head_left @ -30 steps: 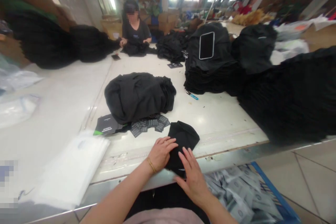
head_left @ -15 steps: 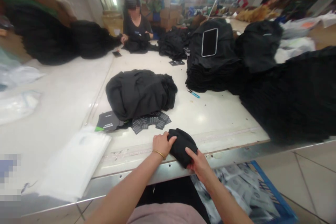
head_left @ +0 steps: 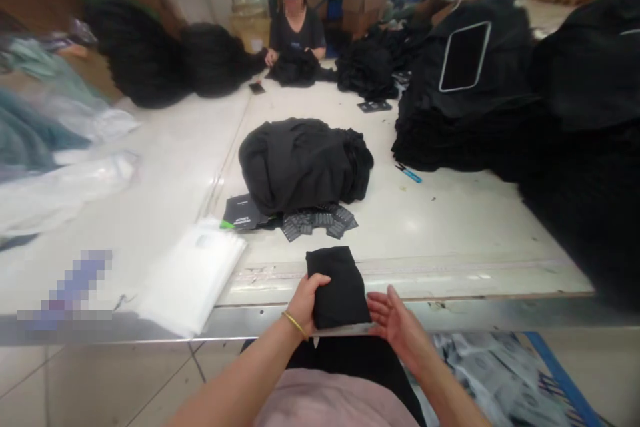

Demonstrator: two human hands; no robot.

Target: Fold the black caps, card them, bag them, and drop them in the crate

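Observation:
A black cloth (head_left: pixel 341 290), folded into a flat rectangle, lies at the table's front edge. My left hand (head_left: pixel 306 297) grips its left side, thumb on top. Beside its right edge my right hand (head_left: pixel 393 320) is open, fingers spread, holding nothing. Farther back is a big bundle of black fabric (head_left: pixel 303 163), with small dark printed tags (head_left: pixel 320 221) and larger dark cards (head_left: pixel 243 211) at its front. White plastic bags (head_left: pixel 193 277) lie flat to the left of my left hand.
Blue snips (head_left: pixel 409 173) lie near the right stack of black fabric (head_left: pixel 450 133), which bears a phone (head_left: pixel 465 57). A person (head_left: pixel 299 33) handles black cloth across the table (head_left: pixel 170 167). Below the edge, at right, a blue-rimmed container (head_left: pixel 560 373) holds packed bags.
The cloth, rounded and held by both hands before, is now a flat rectangle. My right hand has let go and opened. The view has swung left.

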